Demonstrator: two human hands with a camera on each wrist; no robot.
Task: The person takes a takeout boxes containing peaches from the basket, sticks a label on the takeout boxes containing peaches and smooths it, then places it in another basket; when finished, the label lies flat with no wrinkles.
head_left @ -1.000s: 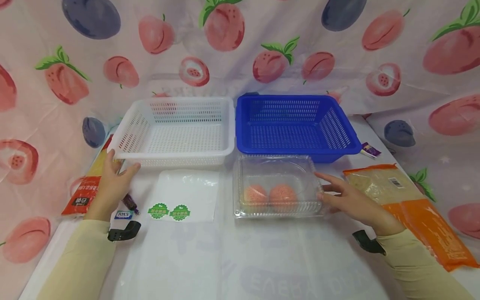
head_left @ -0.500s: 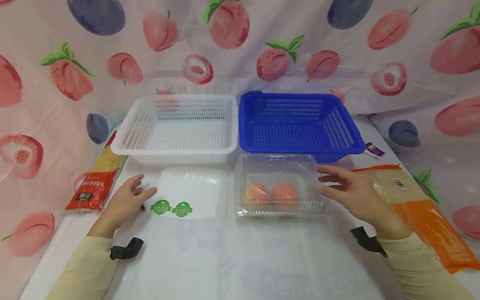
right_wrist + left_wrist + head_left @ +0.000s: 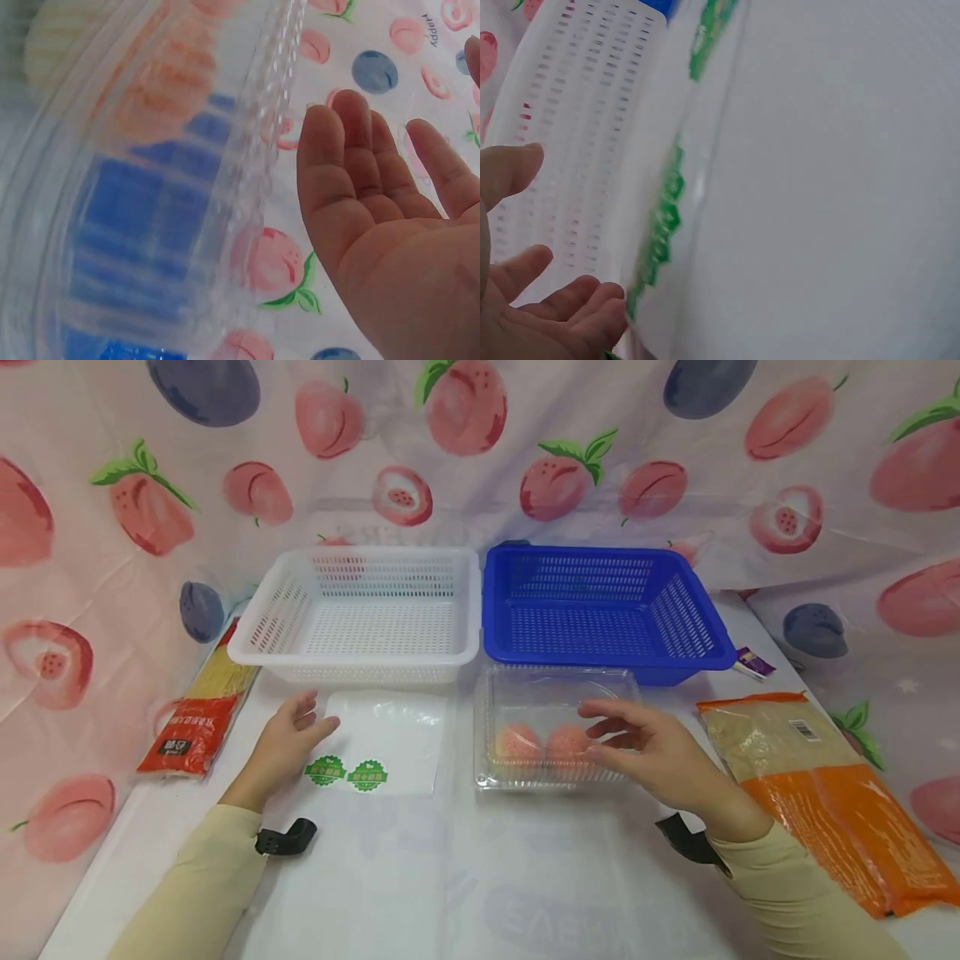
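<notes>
On a white bench (image 3: 390, 877), two bare hands reach in, both with fingers spread and loosely bent, holding nothing. The left hand (image 3: 288, 739) is at the left edge of a white bag (image 3: 397, 727) with green labels; whether it touches is unclear. The right hand (image 3: 652, 752) overlaps the right side of a clear box (image 3: 555, 693), its fingers apart from the plastic in the right wrist view. The box, with two pink balls (image 3: 517, 745) inside, sits in front of the blue basket (image 3: 611, 662), right of the bag.

To handle these well, I judge the thin bag wants a light pinch at its edge; the box, support low at its sides, kept level, without squeezing the lid.

Compared with a second ago, the left hand has moved right, away from the white basket (image 3: 360, 660), and the right hand left, across the box.
</notes>
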